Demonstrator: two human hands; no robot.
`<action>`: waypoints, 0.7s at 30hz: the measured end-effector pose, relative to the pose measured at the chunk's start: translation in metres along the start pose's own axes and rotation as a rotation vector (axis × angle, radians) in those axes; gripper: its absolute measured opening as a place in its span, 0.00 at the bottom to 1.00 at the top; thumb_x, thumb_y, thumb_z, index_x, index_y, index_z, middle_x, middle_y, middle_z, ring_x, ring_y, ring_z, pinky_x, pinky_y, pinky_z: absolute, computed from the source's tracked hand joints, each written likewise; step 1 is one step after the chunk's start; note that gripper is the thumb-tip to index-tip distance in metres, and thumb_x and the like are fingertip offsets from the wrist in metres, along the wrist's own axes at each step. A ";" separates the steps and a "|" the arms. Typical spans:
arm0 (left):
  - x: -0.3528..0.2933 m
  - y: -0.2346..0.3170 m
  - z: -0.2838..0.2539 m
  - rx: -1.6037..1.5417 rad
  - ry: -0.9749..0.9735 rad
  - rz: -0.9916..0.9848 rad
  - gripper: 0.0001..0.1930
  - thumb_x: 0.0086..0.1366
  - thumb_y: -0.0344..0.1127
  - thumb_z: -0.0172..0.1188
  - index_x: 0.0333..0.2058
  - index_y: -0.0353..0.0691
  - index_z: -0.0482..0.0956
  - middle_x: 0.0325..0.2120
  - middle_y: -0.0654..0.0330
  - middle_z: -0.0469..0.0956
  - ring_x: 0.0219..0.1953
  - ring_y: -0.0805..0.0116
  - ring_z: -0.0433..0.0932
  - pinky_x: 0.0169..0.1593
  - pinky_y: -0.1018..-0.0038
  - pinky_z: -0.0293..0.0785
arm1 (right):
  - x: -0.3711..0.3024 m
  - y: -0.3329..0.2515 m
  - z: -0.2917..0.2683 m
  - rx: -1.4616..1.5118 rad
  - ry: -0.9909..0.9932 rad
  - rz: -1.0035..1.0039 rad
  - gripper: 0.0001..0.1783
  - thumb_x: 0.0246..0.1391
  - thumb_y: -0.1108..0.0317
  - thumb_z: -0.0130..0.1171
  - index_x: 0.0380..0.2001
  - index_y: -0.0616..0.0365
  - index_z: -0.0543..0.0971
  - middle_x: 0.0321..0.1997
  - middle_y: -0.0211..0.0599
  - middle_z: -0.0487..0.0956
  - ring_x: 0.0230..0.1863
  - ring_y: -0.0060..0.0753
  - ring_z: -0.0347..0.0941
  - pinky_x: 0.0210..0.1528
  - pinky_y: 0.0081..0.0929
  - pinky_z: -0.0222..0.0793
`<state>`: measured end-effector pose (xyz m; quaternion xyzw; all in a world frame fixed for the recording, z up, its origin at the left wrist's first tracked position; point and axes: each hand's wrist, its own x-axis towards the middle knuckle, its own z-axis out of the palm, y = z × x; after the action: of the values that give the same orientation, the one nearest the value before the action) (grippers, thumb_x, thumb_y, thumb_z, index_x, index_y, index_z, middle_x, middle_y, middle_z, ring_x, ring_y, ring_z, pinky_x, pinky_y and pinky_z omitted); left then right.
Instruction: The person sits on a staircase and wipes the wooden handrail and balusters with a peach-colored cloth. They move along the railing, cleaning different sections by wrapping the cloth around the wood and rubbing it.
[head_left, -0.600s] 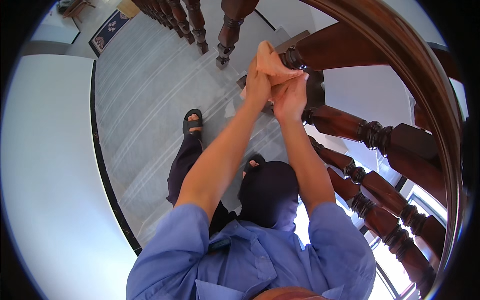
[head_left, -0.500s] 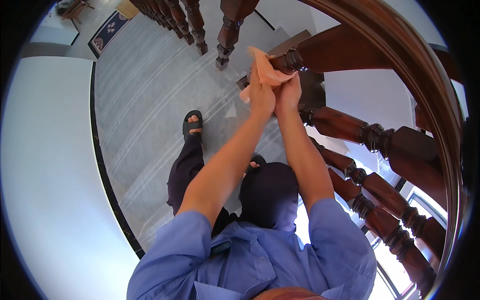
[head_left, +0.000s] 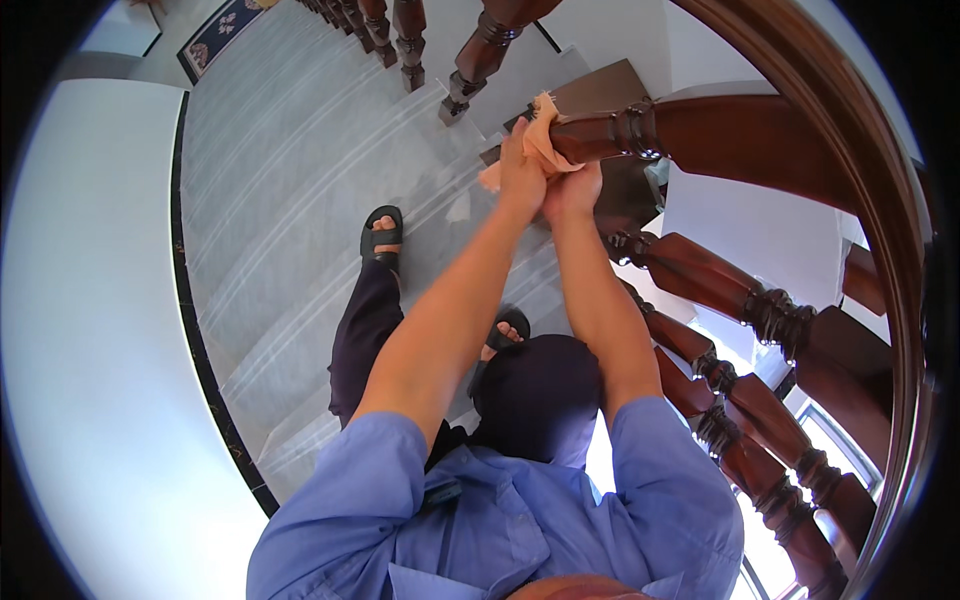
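Observation:
An orange cloth (head_left: 541,145) is wrapped around the lower part of a dark, turned wooden baluster (head_left: 740,135), below its carved rings. My left hand (head_left: 521,182) presses the cloth from the left side, its fingers pointing up along it. Close beside it, my right hand (head_left: 574,190) is curled against the cloth on the right side. Both hands are closed on the cloth, and their wrists nearly touch. Some fingertips are hidden behind the cloth and the post. A frayed end of cloth sticks up past the left fingers, and another fold hangs out left of that hand.
More balusters (head_left: 705,275) line the right side under a curved wooden handrail (head_left: 905,300). Grey stone stair steps (head_left: 300,170) descend beneath my sandalled feet (head_left: 382,235). A white wall (head_left: 100,300) with a dark skirting edge stands at left. A patterned mat (head_left: 222,38) lies at far left.
My hands and the cloth have moved down the baluster, away from its carved rings toward its foot. The whole view has shifted slightly.

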<state>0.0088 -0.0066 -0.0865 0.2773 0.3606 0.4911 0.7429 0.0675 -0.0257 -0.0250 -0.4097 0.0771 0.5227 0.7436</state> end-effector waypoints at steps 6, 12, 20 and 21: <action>-0.019 -0.010 0.006 0.841 0.051 0.032 0.29 0.72 0.32 0.42 0.71 0.47 0.63 0.73 0.36 0.52 0.74 0.39 0.52 0.74 0.52 0.49 | 0.023 0.006 -0.034 -0.180 0.163 -0.196 0.27 0.73 0.51 0.44 0.61 0.61 0.72 0.59 0.43 0.78 0.57 0.45 0.77 0.61 0.42 0.75; 0.001 -0.041 -0.013 0.348 0.262 -0.295 0.32 0.74 0.38 0.43 0.74 0.38 0.53 0.67 0.35 0.63 0.69 0.39 0.62 0.71 0.57 0.57 | 0.009 0.019 -0.016 -0.241 0.204 -0.175 0.26 0.71 0.53 0.47 0.59 0.64 0.73 0.58 0.45 0.78 0.54 0.45 0.79 0.56 0.40 0.77; 0.007 -0.033 -0.013 0.181 0.316 -0.294 0.29 0.73 0.36 0.44 0.71 0.34 0.58 0.60 0.42 0.73 0.61 0.50 0.74 0.61 0.65 0.70 | 0.022 0.040 -0.049 -0.180 0.356 -0.067 0.24 0.70 0.54 0.46 0.58 0.62 0.74 0.57 0.44 0.78 0.55 0.45 0.79 0.58 0.41 0.77; 0.009 -0.026 -0.007 0.208 0.256 -0.227 0.28 0.74 0.35 0.44 0.70 0.34 0.61 0.59 0.43 0.74 0.60 0.52 0.75 0.60 0.66 0.71 | 0.027 0.039 -0.058 -0.108 0.321 -0.035 0.24 0.70 0.55 0.46 0.58 0.62 0.74 0.58 0.45 0.78 0.55 0.45 0.79 0.59 0.42 0.77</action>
<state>0.0192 -0.0071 -0.1133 0.2453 0.5300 0.3954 0.7089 0.0651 -0.0417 -0.0982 -0.5286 0.1596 0.4409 0.7076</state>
